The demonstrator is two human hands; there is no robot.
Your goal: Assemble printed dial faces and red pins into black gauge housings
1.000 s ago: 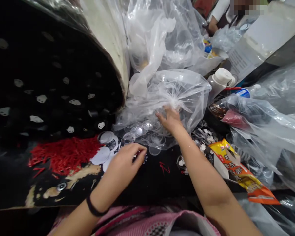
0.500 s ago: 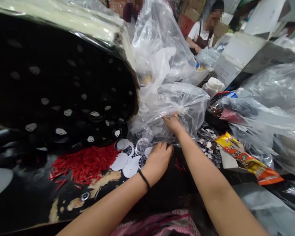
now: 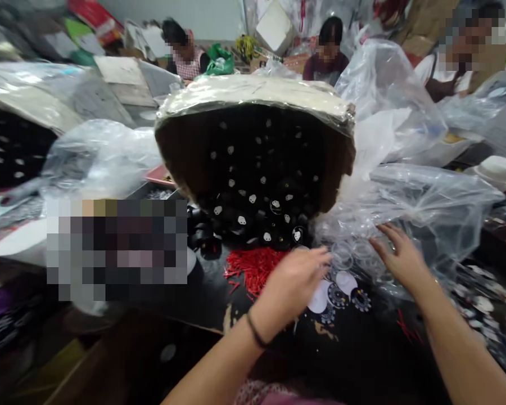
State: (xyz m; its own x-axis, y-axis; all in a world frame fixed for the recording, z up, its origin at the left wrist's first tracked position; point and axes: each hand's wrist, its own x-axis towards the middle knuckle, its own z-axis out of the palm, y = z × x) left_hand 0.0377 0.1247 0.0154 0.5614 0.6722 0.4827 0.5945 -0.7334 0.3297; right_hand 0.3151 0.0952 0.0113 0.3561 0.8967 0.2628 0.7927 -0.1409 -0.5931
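My left hand (image 3: pixel 293 284), with a dark band at its wrist, is over the right edge of a pile of thin red plastic pieces (image 3: pixel 253 270). Its fingers are close together and slightly blurred; whatever they may hold is hidden. Just right of it lie round printed dials (image 3: pixel 361 300) and plain white discs (image 3: pixel 346 282) on the black tabletop (image 3: pixel 354 349). My right hand (image 3: pixel 396 253) is at the front of a clear plastic bag (image 3: pixel 438 197), fingers apart and bent. Clear round rings (image 3: pixel 341 256) show beside the bag, between my hands.
A tipped container (image 3: pixel 253 90) spills black parts with white tabs behind the red pile. Several loose red pieces (image 3: pixel 405 326) lie at the right, near a heap of black and white parts (image 3: pixel 480 298). People sit across the back; boxes and plastic bags crowd both sides.
The view has swung left, bringing more people and the whole container opening into sight. My left hand has shifted left from beyond the dials to the red pile. My right hand stays at the bag.
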